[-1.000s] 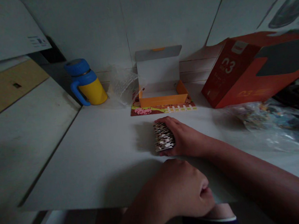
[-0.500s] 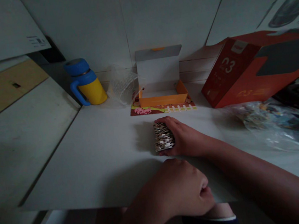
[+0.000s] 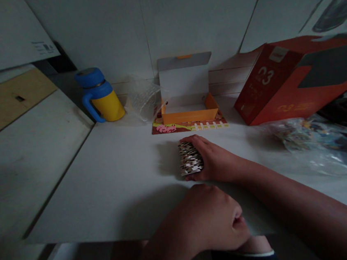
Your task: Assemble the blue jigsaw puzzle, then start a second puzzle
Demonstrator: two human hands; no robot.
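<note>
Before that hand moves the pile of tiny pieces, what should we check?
1. Right hand wraps the stack of pieces, fingers round its far side: ok.
2. Stack holds together, no loose bits beside it: ok.
3. White board lies flat under it: ok.
4. Orange box lid up: ok.
5. Left hand in a fist, anything inside: cannot tell.
6. Mug stands well apart: ok.
</note>
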